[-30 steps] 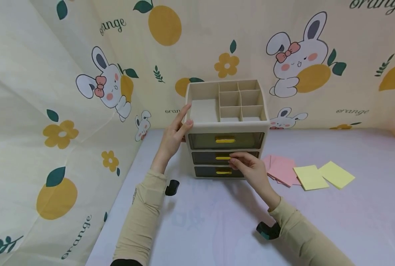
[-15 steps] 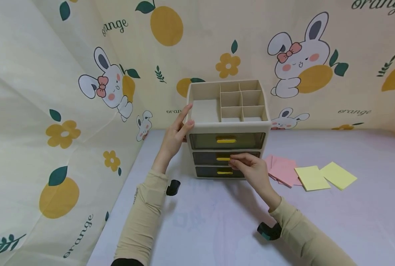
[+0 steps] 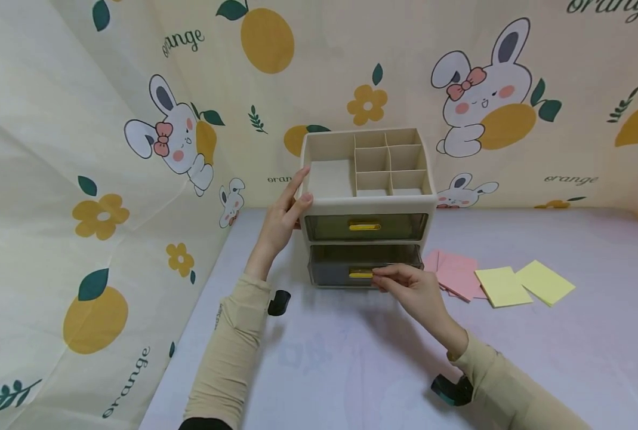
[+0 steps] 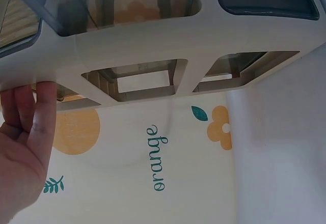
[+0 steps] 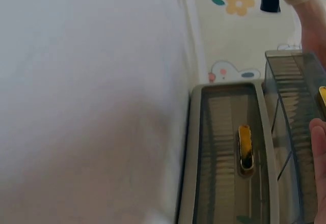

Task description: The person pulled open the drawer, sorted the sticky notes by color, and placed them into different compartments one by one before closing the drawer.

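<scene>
With my right hand (image 3: pixel 412 292) I am pinching the yellow handle (image 3: pixel 359 273) of the middle drawer (image 3: pixel 324 278), and my thumb and forefinger are meeting at its right end. In the right wrist view these fingers are lying at the very border, so I cannot tell how firmly they are gripping. The drawer is standing out in front of the cream organizer (image 3: pixel 369 205), while the top drawer (image 3: pixel 324 229) and the bottom drawer (image 5: pixel 219 137) are sitting flush in the frame.

My left hand (image 3: pixel 280 224) is pressing the left side of the organizer near its upper front corner, its fingers lying rather straight along the wall. The organizer is standing upright on the surface (image 3: pixel 324 370), close to the printed backdrop. To its right, pink paper notes (image 3: pixel 455 275) and yellow paper notes (image 3: pixel 503 287) are lying.

I am judging the drawer to be light, stiff, thin plastic, smooth and perhaps slippery on its clear walls. The handle is offering the best hold, better at its middle, because a pull from one end could be twisting the drawer. The body is also looking light, so bracing its side is seeming sensible to me.
</scene>
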A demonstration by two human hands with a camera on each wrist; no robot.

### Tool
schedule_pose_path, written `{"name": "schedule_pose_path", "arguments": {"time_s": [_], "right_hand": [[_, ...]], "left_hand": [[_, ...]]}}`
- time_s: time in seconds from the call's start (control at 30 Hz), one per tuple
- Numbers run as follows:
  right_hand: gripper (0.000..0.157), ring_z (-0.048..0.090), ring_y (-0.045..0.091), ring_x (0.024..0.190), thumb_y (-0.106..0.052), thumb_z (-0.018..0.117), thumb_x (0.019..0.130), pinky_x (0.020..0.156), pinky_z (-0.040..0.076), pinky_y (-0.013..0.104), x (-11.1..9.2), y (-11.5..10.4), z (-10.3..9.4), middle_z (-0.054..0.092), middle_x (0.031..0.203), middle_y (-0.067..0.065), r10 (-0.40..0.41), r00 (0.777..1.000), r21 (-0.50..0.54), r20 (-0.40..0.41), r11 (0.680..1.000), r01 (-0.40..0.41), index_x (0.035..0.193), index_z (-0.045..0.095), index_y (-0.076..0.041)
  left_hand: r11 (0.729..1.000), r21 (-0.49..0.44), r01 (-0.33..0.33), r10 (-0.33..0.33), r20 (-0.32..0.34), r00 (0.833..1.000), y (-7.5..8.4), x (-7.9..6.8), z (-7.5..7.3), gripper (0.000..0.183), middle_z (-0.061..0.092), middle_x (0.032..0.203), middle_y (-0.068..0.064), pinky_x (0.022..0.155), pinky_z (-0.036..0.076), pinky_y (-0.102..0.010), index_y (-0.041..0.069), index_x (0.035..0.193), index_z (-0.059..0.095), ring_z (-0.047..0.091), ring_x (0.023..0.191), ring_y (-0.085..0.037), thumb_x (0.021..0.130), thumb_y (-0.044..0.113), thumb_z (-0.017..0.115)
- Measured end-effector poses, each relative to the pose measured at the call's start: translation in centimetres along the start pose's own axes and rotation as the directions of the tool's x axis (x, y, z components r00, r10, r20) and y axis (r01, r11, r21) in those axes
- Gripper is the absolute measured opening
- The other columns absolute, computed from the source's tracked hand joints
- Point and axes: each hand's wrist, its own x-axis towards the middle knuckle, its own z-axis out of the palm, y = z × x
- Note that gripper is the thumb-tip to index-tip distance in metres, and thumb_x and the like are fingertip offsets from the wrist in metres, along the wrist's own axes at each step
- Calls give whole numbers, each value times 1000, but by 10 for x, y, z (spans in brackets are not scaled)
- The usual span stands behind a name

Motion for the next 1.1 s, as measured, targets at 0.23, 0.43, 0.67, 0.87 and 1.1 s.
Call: {"name": "schedule_pose_path", "arguments": {"time_s": [0.23,0.43,0.67,0.87,1.1], "right_hand": [[14,68,0,70,7,66,79,58,55,22,-15,-9,0,71,81,21,-64,998,-44,9,997,64,92,71,3],[15,68,4,67,12,67,76,55,54,21,-25,-16,-1,70,78,20,-131,991,-19,20,991,131,88,71,4],[17,68,2,68,14,67,75,55,53,20,-37,-23,-2,70,77,19,-159,986,4,46,987,159,89,70,4],[20,67,1,68,16,67,73,55,52,17,-44,-24,0,70,75,18,-205,977,-24,59,978,207,89,70,3],[20,67,2,67,13,65,77,56,52,17,-47,-27,-2,71,76,15,-169,980,-57,103,983,175,92,70,1]], "left_hand": [[1000,-2,8,-8,3,1000,0,0,0,48,53,92,-13,68,54,-35,60,136,25,53,85,-21,90,59,41],[1000,-10,13,-13,8,1000,-2,1,0,47,53,91,-13,71,54,-42,60,135,24,54,86,-22,92,57,41],[1000,-9,3,-2,10,1000,-3,1,0,47,53,91,-14,71,54,-41,59,136,25,53,85,-22,93,54,41],[1000,-8,2,-2,11,1000,-2,1,0,48,53,95,-15,69,54,-35,56,138,25,54,86,-22,93,55,41],[1000,-11,11,-11,7,1000,-3,1,0,48,54,95,-15,70,54,-36,57,137,25,54,87,-23,92,56,41]]}}
